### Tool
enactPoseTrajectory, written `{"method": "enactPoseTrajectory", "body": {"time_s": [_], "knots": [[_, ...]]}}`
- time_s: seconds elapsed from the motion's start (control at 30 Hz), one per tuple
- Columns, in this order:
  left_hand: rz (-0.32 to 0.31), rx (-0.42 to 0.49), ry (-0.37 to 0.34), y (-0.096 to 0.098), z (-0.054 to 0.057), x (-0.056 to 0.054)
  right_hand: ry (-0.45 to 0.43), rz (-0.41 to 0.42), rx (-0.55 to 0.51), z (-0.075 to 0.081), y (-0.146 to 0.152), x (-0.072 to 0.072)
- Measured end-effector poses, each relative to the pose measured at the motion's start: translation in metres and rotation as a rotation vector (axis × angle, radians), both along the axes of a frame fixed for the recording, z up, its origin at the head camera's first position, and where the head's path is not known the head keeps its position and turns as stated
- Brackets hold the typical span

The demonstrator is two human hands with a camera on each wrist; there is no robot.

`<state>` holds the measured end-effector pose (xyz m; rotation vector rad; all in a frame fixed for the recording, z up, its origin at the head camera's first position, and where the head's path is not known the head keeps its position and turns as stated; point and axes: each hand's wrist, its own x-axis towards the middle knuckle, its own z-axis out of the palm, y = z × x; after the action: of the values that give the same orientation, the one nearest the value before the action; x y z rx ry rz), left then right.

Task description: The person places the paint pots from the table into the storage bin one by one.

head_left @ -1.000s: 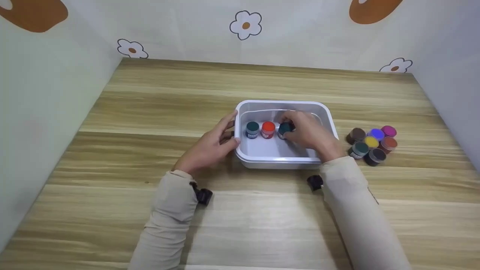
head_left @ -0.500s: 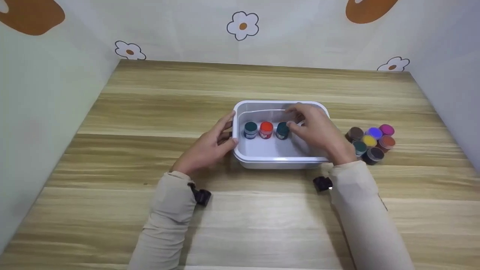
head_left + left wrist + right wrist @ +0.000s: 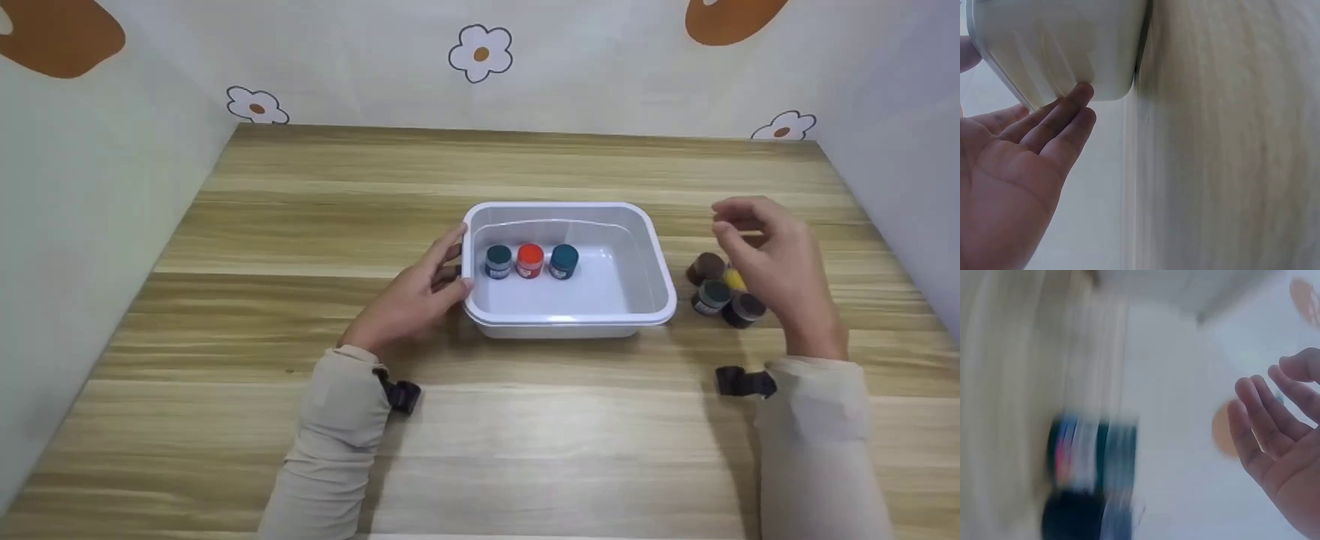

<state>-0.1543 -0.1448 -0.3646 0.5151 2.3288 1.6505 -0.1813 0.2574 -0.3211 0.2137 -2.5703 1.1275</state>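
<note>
A white plastic tub [image 3: 652,300] stands mid-table, with three small paint jars in a row on its floor: a dark green jar [image 3: 499,262], a red jar [image 3: 529,261] and a teal jar [image 3: 564,262]. My left hand [image 3: 409,296] rests against the tub's left side; in the left wrist view its extended fingers [image 3: 1064,115] touch the outer wall. To the right of the tub, my right hand [image 3: 784,262] is raised with nothing in it, over a cluster of paint jars. Among these show a brown jar [image 3: 706,268], a green jar [image 3: 711,298] and a black jar [image 3: 744,310]; the hand hides others.
The wooden table [image 3: 570,442] runs up to a back wall [image 3: 375,67] printed with flowers, with pale walls at both sides. A black camera [image 3: 403,396] sits at the left wrist and a black strap mount [image 3: 742,381] at the right.
My right hand has let go of the teal jar inside the tub, lifted out and moved right over the jar cluster. The left hand stays at the tub's side.
</note>
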Motion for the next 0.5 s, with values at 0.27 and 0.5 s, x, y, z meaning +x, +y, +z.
{"method": "enactPoseTrajectory", "body": {"time_s": [0.27,0.5], "knots": [[0.011,-0.016,-0.006,0.0,0.0,0.0,-0.191,-0.192,0.013,-0.012,0.058,0.015],[0.021,-0.028,-0.008,0.0,0.001,0.0,-0.343,-0.145,0.15,-0.023,0.083,0.02]]}}
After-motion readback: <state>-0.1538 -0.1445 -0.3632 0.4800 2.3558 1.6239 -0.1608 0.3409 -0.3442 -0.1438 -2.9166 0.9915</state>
